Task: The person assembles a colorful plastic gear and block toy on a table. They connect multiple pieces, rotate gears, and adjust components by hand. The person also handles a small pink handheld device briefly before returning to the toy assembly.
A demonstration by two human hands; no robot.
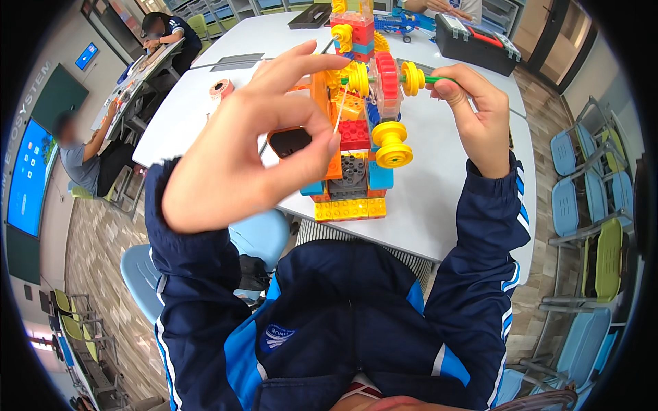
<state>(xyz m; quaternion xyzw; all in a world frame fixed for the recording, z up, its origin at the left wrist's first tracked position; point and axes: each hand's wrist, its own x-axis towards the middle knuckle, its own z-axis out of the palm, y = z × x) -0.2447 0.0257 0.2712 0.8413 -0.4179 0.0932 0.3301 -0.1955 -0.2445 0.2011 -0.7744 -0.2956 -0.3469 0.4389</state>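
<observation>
My left hand [240, 151] pinches a thin white string [340, 109] between thumb and forefinger, its other fingers stretched out above. The string runs up toward a yellow pulley wheel [358, 79] on a green axle [431, 79]. My right hand [483, 113] grips the right end of that axle between thumb and fingers. A red gear wheel [386, 81] and a second yellow pulley [412, 79] sit along the axle. It crosses an upright building-block model [354, 135] of red, orange, blue and yellow bricks. A yellow spool [392, 145] sticks out from the model's lower right.
The model stands on a white table [445, 185]. Behind it are a black toolbox [476, 44], a blue brick build [397, 22] and a black tray [310, 16]. A tape roll [221, 88] lies at left. Blue chairs [264, 236] stand nearby; other people sit at tables farther off.
</observation>
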